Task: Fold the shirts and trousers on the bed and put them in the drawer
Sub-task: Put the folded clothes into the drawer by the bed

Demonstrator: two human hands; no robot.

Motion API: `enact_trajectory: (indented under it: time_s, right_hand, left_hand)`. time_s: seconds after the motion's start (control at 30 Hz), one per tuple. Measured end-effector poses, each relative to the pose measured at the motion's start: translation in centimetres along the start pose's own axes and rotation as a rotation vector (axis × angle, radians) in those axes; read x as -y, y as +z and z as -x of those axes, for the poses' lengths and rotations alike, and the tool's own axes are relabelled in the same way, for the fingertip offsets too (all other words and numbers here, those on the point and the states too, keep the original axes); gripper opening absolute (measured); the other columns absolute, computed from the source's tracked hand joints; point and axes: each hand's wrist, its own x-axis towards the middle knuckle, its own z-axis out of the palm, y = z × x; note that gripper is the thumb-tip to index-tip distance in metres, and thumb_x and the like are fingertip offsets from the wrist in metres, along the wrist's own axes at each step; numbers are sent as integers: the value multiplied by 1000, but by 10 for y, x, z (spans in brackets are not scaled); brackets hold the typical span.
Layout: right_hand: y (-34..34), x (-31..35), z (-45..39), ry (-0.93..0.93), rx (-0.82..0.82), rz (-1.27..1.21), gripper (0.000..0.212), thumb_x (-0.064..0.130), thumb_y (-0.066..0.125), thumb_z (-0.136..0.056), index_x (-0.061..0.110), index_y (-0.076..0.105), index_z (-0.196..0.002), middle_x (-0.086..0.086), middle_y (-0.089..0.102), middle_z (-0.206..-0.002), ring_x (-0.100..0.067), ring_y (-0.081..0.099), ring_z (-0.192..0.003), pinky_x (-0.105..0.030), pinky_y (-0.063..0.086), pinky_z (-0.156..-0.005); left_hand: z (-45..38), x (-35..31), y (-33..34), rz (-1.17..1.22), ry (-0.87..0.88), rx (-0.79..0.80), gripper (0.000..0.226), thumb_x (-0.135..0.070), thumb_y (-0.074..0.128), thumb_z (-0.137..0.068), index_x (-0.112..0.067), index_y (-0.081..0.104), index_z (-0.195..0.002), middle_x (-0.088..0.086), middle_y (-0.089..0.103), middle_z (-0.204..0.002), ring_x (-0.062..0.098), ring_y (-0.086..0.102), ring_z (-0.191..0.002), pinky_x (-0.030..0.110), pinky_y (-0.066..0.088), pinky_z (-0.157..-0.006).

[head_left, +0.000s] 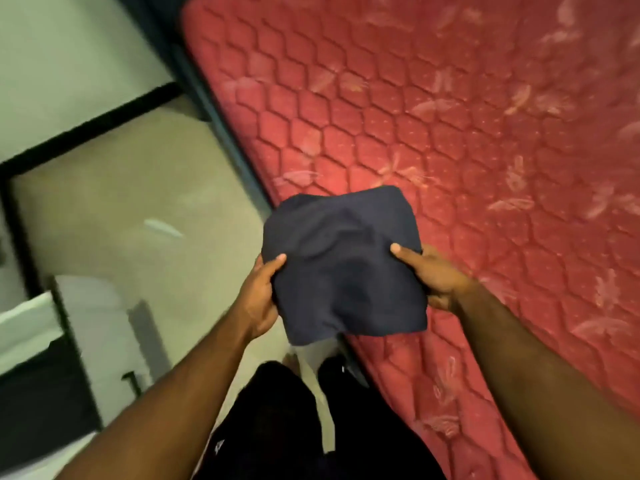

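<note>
A folded dark navy garment (341, 265) is held in the air over the near edge of the red quilted mattress (485, 133). My left hand (259, 296) grips its left side, thumb on top and fingers underneath. My right hand (433, 275) grips the right side the same way. I cannot tell whether it is a shirt or trousers. No other clothing shows on the mattress.
A beige tiled floor (138, 188) with dark strips lies to the left of the bed. At the lower left stands a white and dark piece of furniture (45, 341), blurred. My legs in black trousers (277, 427) are below the garment.
</note>
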Motion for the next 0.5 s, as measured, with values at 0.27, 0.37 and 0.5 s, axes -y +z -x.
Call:
enact_trajectory:
  time_s: [0.27, 0.37, 0.5]
  right_hand:
    - [230, 1, 44, 28, 443, 532, 75, 48, 83, -64, 9, 60, -123, -10, 71, -111, -25, 70, -98, -34, 57, -76]
    - [316, -27, 66, 47, 555, 690, 86, 53, 88, -56, 12, 58, -125, -11, 70, -115, -29, 68, -103, -40, 56, -81]
    - [439, -100, 90, 144, 749, 894, 42, 28, 65, -90, 9, 58, -126, -14, 70, -114, -34, 68, -101, -42, 58, -79]
  left_hand:
    - [191, -18, -207, 227, 296, -278, 63, 3, 65, -82, -22, 47, -137, 4, 66, -126, 24, 65, -111, 36, 57, -83]
    - [259, 15, -264, 368, 404, -370, 72, 10, 64, -79, -23, 44, -139, 6, 62, -131, 26, 62, -116, 38, 55, -90]
    - [343, 82, -336, 610, 480, -614, 74, 11, 65, -80, -27, 45, -139, 5, 63, -131, 27, 62, -116, 46, 52, -96]
